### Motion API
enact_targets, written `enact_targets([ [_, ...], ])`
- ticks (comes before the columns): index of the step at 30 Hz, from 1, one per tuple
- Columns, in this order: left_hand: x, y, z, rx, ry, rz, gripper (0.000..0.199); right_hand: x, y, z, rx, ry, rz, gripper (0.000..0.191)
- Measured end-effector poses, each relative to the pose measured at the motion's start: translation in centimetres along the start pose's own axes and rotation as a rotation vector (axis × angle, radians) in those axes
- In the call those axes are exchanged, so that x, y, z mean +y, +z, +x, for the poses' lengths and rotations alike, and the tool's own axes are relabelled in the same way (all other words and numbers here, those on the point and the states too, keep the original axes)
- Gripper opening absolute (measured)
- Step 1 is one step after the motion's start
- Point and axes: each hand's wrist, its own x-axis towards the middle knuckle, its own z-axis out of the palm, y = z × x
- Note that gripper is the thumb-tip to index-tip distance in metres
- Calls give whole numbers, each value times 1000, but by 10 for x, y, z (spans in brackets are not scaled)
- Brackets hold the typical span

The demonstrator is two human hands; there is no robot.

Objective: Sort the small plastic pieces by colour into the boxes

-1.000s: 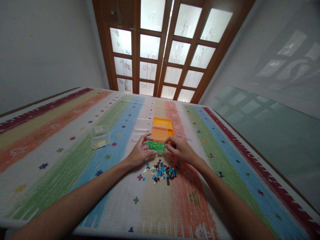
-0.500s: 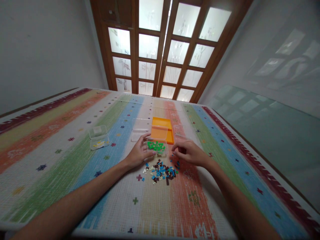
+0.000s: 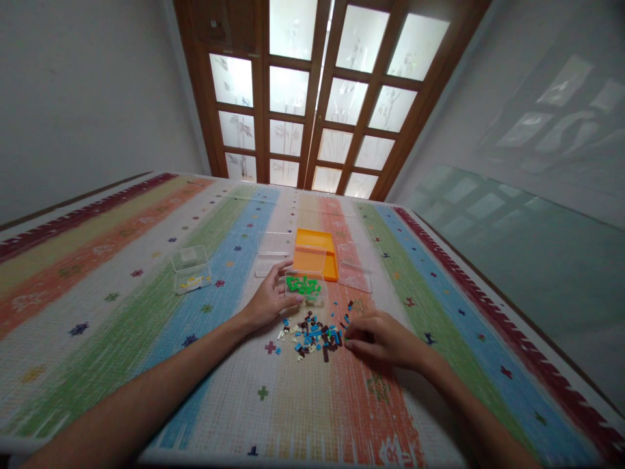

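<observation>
My left hand (image 3: 271, 298) grips the left side of a clear plastic box (image 3: 318, 301) that holds green bricks (image 3: 303, 286). Its fingers lie behind and along the side, with the thumb at the near edge. In front of the box, a loose pile of small blue, dark brown and cream bricks (image 3: 315, 333) lies on the striped cloth. My right hand (image 3: 374, 335) is at the right edge of this pile, thumb and fingertips drawn together around something green, too small to make out well.
Behind the green bricks stands an open orange box (image 3: 332, 267). An open clear box (image 3: 274, 243) is to its left, and a clear lid (image 3: 355, 276) lies to its right. Farther left, another clear box (image 3: 193, 281) holds yellow pieces.
My right hand has moved nearer and slightly right, from beside the green bricks' box to the pile's right edge. The clear lid behind it now shows more fully. My left hand keeps its place.
</observation>
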Motion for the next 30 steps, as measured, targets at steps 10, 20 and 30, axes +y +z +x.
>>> enact_targets([
  [10, 2, 0, 0, 2, -22, 11, 76, 10, 0, 0, 81, 93, -110, 18],
  [20, 2, 1, -1, 5, -12, 13, 74, 4, 3, 6, 97, 56, -200, 20],
  [30, 3, 1, -1, 12, -29, 8, 75, 10, 0, 9, 75, -2, -179, 18],
])
